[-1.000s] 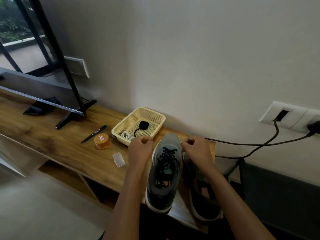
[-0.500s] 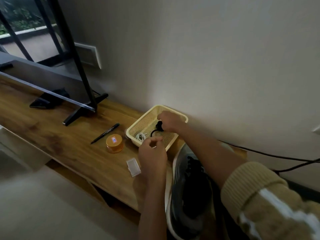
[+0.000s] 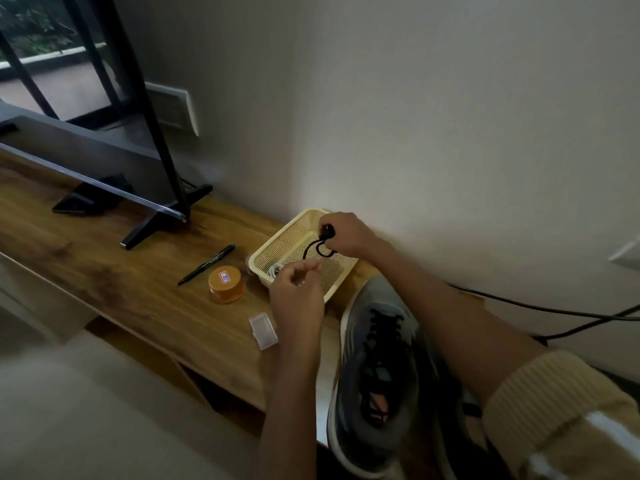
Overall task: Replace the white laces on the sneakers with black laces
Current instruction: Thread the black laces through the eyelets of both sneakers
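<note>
My right hand [image 3: 348,237] reaches into the cream mesh basket [image 3: 264,253] and grips a bundled black lace [image 3: 320,250], whose loose loop hangs below the fingers. A coiled white lace [image 3: 275,270] lies in the basket's near corner. My left hand [image 3: 298,299] hovers over the basket's front rim with fingers curled toward the thumb; nothing shows plainly between them. A grey sneaker [image 3: 377,368] with black laces threaded stands on the wooden table's [image 3: 121,271] near edge. My right forearm hides most of the second sneaker.
An orange-lidded jar [image 3: 225,284], a black pen [image 3: 207,264] and a small clear plastic box [image 3: 263,331] lie left of the basket. A TV on black legs [image 3: 162,216] stands further left. Black cables [image 3: 554,310] run along the wall at the right.
Both hands left the sneaker's lace ends. My right hand went into the basket and took hold of the black lace bundle, lifting it slightly. My left hand moved forward over the basket's rim.
</note>
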Demonstrator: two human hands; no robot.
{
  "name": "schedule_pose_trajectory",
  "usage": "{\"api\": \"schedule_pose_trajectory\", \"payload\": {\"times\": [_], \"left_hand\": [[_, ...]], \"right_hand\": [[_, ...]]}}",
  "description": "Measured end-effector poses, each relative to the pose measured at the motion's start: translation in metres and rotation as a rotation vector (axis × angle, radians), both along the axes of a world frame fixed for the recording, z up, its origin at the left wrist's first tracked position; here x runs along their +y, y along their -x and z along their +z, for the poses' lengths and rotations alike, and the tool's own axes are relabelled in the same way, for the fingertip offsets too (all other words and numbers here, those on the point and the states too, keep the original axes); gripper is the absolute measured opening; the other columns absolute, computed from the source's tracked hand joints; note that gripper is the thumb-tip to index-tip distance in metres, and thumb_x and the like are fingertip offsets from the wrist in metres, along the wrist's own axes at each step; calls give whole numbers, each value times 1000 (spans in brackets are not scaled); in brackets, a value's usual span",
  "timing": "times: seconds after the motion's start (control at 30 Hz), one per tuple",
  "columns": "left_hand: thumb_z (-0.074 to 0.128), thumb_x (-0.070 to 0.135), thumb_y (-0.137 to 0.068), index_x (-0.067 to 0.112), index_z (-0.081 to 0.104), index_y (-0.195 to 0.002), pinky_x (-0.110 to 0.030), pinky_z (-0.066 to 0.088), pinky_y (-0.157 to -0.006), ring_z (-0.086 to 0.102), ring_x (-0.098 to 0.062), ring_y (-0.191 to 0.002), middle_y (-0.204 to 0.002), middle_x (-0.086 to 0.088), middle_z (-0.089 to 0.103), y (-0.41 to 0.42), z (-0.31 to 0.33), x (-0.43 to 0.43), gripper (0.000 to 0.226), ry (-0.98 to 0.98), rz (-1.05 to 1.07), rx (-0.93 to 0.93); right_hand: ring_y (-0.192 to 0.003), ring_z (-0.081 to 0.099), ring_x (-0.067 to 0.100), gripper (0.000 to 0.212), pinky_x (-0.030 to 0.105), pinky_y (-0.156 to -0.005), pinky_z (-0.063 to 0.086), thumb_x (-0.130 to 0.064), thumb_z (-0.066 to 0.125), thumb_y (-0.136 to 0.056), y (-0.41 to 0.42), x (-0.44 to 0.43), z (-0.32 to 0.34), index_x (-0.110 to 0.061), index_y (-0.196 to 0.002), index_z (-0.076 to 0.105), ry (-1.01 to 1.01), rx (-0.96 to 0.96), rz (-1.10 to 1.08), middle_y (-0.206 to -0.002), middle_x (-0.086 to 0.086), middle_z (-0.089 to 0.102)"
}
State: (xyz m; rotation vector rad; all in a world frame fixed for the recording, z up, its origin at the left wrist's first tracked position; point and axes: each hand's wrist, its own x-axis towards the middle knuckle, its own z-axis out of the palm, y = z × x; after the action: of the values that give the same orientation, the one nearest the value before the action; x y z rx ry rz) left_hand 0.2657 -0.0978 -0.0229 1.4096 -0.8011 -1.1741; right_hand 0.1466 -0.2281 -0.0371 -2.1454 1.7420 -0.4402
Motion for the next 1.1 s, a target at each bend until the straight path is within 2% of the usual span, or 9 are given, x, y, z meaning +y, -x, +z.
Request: {"api": "schedule_pose_trajectory", "payload": {"times": [0.1,0.2,0.27,0.4,0.5,0.7,0.83,0.9,1.1], "left_hand": [[55,11,-92,23,59,-114,-17,45,-71,53,-9,-99,-125,0,53,5,8,1,25,17,-17,-53],[56,24,-93,30,46,-137,-36,39,-102,41,-16,-125,-143,0,40,15,16,7,45,95,-135,-185],[53,32,-95,27,52,-133,-36,36,-106,43,-16,-127,-138,1,48,30,22,19,38,173,-273,-172],[53,37,-95,29,66,-93,-29,50,-81,65,-8,-88,-93,6,70,65,26,42,16,242,-567,-134],[57,27,-95,19,67,-105,-14,49,-62,65,-7,-78,-94,2,69,87,19,50,17,331,-738,-243],[56,30,-94,18,69,-92,-15,39,-64,58,-5,-76,-77,12,62,101,4,40,19,331,-689,-588],[47,26,-98,16,67,-91,-20,37,-62,55,-5,-72,-77,7,60,114,3,39,24,343,-507,-614],[41,24,-101,13,61,-88,-24,39,-60,54,-12,-66,-78,2,59,122,5,42,27,248,-390,-428],[28,7,-98,9,47,-84,-23,49,-50,65,-14,-58,-84,-7,63,106,23,30,23,-30,112,550]], "right_hand": [[-84,56,15,19,22,-71,44,4,60,-76,19,47,38,-3,-93,66,51,-148,-36,-94,5,65],[-71,54,5,16,8,-56,41,3,65,-75,40,102,67,-8,-87,66,57,-293,-123,-84,-1,62],[-70,55,9,16,14,-56,42,2,68,-75,54,137,76,-10,-86,67,72,-393,-212,-82,0,63],[-70,60,22,13,17,-53,42,2,69,-76,77,189,63,-7,-83,65,125,-583,-409,-76,1,61],[-66,60,21,6,19,-53,43,0,68,-79,92,212,42,-2,-81,63,180,-712,-546,-72,6,60],[-61,49,22,28,35,-58,42,-14,75,-77,126,210,21,-11,-65,51,149,-767,-697,-62,4,49],[-60,52,22,23,25,-49,41,-15,76,-78,143,204,19,-12,-70,55,118,-785,-698,-66,6,53],[-49,48,15,17,19,-40,36,-8,72,-81,149,206,20,-13,-72,58,56,-964,-747,-64,4,53],[-38,44,11,10,16,-35,35,-1,63,-86,172,212,23,-5,-78,58,-53,-1586,-1015,-65,10,53]]}}
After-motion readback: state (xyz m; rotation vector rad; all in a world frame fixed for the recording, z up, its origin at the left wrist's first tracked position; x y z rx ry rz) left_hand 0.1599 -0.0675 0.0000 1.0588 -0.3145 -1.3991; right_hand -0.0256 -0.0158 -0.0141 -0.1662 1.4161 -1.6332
